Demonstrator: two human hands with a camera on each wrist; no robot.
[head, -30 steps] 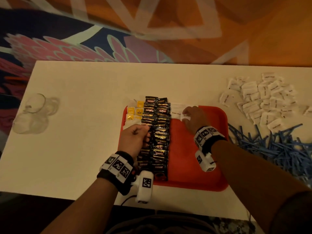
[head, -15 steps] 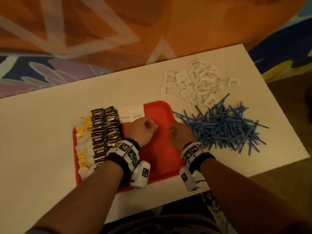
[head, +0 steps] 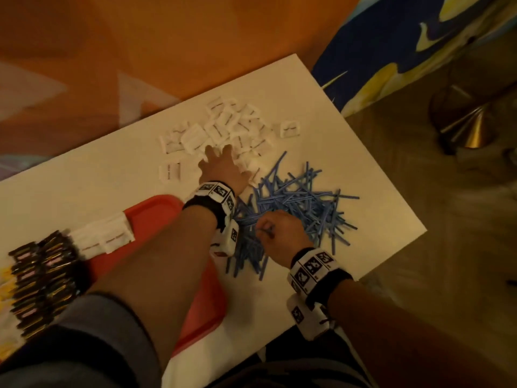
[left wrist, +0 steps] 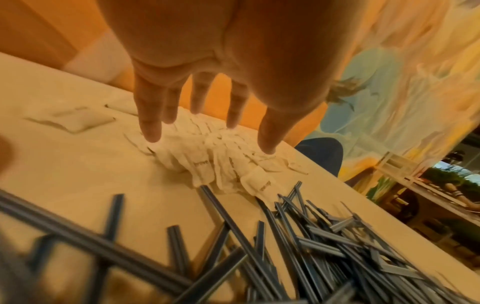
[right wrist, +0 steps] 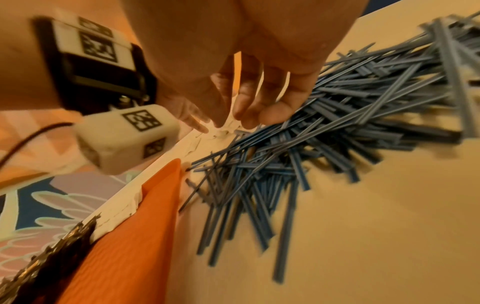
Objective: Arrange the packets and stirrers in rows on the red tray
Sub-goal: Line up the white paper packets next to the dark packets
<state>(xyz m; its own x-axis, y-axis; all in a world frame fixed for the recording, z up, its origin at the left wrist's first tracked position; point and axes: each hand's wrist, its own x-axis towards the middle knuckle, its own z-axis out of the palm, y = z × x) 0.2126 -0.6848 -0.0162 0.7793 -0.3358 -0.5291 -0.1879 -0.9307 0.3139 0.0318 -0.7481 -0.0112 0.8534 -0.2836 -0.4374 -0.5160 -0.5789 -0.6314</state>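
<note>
Reaching across the white table, the left hand hangs with fingers straight and spread just above the heap of white packets, gripping nothing; whether the tips already touch the paper cannot be told. The right hand sits over the near side of the blue stirrers, fingers loosely curled, and the wrist view shows no stirrer caught between them. Both loose piles lie on the table beside the red tray, well off its bare right half, while dark packets and a short row of white packets already fill its left part. The white packets look light, soft and slightly puffy, so they should slide easily and crumple if squeezed; pinching one by a flat sealed edge seems the safest hold. The stirrers appear thin, stiff and very light, tangled crosswise, likely to scatter or drag neighbours along; taking a few near their middles, aligned together, should serve best.
</note>
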